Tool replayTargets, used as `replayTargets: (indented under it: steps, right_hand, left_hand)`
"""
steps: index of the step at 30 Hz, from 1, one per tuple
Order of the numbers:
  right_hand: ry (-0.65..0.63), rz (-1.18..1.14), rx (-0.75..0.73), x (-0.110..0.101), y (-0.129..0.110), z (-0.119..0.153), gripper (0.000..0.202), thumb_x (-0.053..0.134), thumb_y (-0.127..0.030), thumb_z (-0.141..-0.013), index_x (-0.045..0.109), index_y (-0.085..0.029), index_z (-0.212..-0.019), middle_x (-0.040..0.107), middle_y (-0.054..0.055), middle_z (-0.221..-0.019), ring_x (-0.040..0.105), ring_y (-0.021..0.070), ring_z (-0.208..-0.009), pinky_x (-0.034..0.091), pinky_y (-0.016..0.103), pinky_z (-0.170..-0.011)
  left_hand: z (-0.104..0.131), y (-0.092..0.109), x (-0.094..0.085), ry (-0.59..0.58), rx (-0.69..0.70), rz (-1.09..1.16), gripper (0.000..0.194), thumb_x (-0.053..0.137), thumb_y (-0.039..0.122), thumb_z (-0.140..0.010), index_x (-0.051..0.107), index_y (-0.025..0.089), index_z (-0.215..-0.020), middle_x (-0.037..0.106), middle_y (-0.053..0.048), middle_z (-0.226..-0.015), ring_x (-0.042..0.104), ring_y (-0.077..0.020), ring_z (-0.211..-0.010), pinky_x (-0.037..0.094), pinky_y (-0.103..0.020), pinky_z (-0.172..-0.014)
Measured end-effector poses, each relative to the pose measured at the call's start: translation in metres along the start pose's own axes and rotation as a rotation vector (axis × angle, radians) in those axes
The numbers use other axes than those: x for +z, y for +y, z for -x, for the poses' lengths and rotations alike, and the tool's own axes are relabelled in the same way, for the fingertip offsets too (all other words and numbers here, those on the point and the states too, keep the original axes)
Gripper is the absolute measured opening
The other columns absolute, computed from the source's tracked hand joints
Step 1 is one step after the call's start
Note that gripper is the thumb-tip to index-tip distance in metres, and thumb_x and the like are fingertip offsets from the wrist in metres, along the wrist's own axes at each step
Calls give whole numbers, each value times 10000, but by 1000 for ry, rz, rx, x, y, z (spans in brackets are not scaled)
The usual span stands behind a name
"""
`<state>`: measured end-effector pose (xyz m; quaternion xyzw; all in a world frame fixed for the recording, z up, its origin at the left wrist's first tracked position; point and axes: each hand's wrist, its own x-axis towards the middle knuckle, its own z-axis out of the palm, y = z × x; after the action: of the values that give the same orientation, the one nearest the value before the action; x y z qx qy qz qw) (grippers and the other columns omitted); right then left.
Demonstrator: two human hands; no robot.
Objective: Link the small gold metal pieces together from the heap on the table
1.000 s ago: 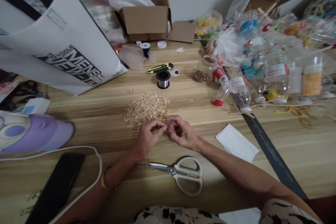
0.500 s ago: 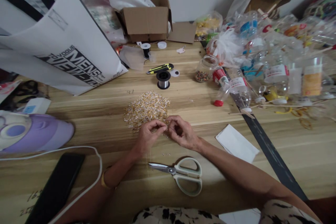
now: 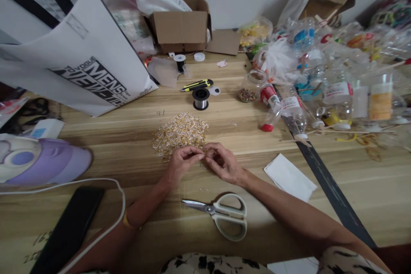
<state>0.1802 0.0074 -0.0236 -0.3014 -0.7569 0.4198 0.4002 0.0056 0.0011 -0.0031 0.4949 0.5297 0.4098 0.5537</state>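
My left hand (image 3: pixel 185 163) and my right hand (image 3: pixel 224 163) meet fingertip to fingertip at the near right edge of a pile of small gold and silver metal pieces (image 3: pixel 181 135). Both are closed in a pinch; whatever lies between the fingers is too small to make out. A faint thin line hangs below my left hand. Just nearer to me, a few tiny metal pieces (image 3: pixel 203 189) lie in a short row. Scissors (image 3: pixel 210 209) with pale handles rest below them, blades pointing left and slightly apart.
Beyond the pile lie a spool of fine wire (image 3: pixel 201 99), a yellow-black utility knife (image 3: pixel 197 85) and a jar of beads (image 3: pixel 251 87). Plastic bottles (image 3: pixel 293 107) crowd the right. A folded white paper (image 3: pixel 290 177), black phone (image 3: pixel 69 227) and white cable (image 3: pixel 123 199) flank my arms.
My hands stay pinched together in almost the same place, with only slight finger movement. The whole view has shifted a little.
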Motion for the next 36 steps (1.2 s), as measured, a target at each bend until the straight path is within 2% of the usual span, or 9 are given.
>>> replayTargets:
  steps: [9,19,28,36]
  right_hand:
    - [12,20,1,0,0,0,310,508,-239,-889,437,-180,-1184,531,14,-771,499,104,-636,417,194,-529]
    - [47,-38,33,2,4,1,314,554,-253,-872,445,-197,-1161,532,12,-781,516,106,-652,428,198,-543]
    - [83,-55,40,1,4,-1,285,558,-271,-872,471,-188,-1131,535,8,-761,522,103,-637,442,202,-543]
    - [85,-61,60,2,5,1,272,568,-267,-865,480,-197,-1112,551,17,-783,535,111,-664,449,206,-556]
  left_hand:
    - [-1,0,-2,-30,79,-14,104,701,234,-657,668,141,-689,697,-39,-695,631,-154,-671,499,-252,-667]
    - [0,0,-1,-21,34,13,107,704,222,-653,673,140,-714,708,-38,-718,643,-153,-682,505,-252,-678]
    - [0,1,-3,-57,10,0,119,694,211,-654,707,141,-750,722,-38,-734,643,-152,-681,494,-241,-662]
    - [-1,-2,-4,27,15,43,130,725,215,-641,691,149,-748,708,-18,-733,635,-136,-695,494,-229,-685]
